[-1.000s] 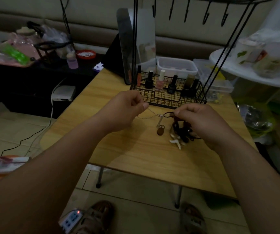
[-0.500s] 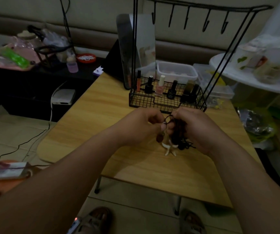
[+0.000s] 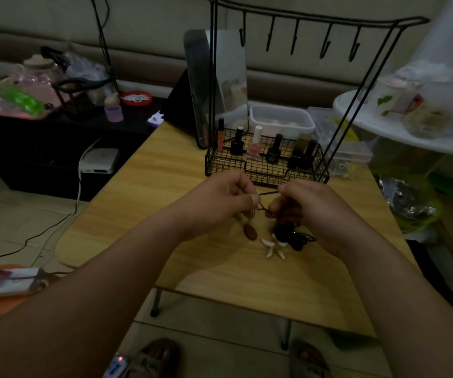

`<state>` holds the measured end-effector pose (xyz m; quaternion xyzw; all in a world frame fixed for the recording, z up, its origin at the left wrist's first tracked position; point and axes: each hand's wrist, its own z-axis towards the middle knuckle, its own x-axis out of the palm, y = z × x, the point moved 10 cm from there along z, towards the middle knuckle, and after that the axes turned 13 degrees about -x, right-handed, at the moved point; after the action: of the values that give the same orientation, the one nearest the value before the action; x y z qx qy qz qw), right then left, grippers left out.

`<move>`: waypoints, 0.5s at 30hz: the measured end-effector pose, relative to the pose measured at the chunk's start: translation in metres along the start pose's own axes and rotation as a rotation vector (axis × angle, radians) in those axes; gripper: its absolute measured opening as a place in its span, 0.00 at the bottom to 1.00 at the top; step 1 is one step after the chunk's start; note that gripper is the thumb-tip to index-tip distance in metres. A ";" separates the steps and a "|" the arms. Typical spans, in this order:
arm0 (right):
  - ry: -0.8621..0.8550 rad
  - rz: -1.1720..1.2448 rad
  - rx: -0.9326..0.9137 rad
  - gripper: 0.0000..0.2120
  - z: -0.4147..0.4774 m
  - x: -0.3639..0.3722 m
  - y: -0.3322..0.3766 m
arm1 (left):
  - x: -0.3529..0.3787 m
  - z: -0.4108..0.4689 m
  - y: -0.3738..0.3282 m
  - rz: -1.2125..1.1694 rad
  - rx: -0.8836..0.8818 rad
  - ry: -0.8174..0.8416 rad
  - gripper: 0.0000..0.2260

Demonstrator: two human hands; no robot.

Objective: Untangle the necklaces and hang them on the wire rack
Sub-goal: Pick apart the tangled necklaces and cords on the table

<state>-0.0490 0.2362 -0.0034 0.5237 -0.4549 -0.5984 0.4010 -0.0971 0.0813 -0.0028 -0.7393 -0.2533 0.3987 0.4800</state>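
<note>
Pressed together a moment ago, left hand and right hand now part, each pinching a dark cord taut above the necklace tangle, at 6 o'clock of the wire rack; a strand seems to be loosening.

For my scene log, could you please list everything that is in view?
table: one, light wood, centre
wire rack: one, black, back of table, five hooks bare
nail polish bottles: about six, black, pink, orange, inside the rack
mirror: one, silver, behind rack
plastic boxes: two, clear, behind rack
necklaces: tangled bunch, dark, in front of rack
shell pendant: one, white, on table beside bunch
brown pendant: one, brown, left of shell pendant
left hand: one, pinching the necklaces
right hand: one, pinching the necklaces
</note>
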 end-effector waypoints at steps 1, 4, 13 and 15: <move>-0.007 0.037 0.012 0.12 -0.001 0.000 0.000 | 0.001 -0.001 0.000 -0.017 0.001 0.012 0.04; -0.029 0.121 0.034 0.14 -0.001 -0.001 -0.002 | 0.002 -0.002 -0.001 -0.069 -0.001 0.047 0.04; 0.131 0.036 -0.014 0.12 -0.003 0.015 0.001 | 0.003 -0.001 0.002 -0.160 -0.030 0.088 0.05; 0.149 0.024 -0.023 0.13 -0.003 0.017 0.002 | 0.000 -0.001 0.002 -0.177 -0.028 0.070 0.04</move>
<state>-0.0481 0.2191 -0.0059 0.5568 -0.4229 -0.5581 0.4469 -0.0959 0.0804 -0.0043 -0.7340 -0.3063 0.3251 0.5116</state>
